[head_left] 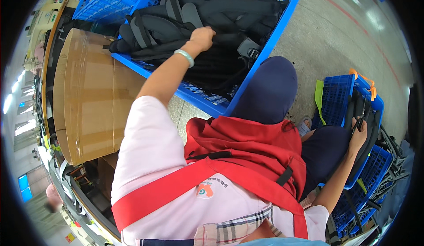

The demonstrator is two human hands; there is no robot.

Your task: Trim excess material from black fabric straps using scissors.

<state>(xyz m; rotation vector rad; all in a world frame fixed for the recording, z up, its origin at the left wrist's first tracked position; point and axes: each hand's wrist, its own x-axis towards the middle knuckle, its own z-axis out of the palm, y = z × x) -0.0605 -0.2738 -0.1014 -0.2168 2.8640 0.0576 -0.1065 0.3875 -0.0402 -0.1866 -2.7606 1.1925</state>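
Note:
My left hand (202, 38) reaches into a large blue plastic crate (194, 96), its fingers closed at a black padded strap (226, 39) on the pile. Padded black straps (160, 28) with grey patches lie heaped about it, and a grey piece with a black buckle (250, 50) sits near the crate's right wall. Out to the right, my right hand (360, 134) is closed round the handles of small dark scissors (362, 117). They are over a smaller blue basket (339, 96) with black strips in it.
A tall cardboard box (88, 96) stands left of the large crate, with another blue crate (110, 1) behind it. Another blue basket (379, 160) and a heap of dark strips (393, 175) lie at right. My red apron (247, 146) covers my lap.

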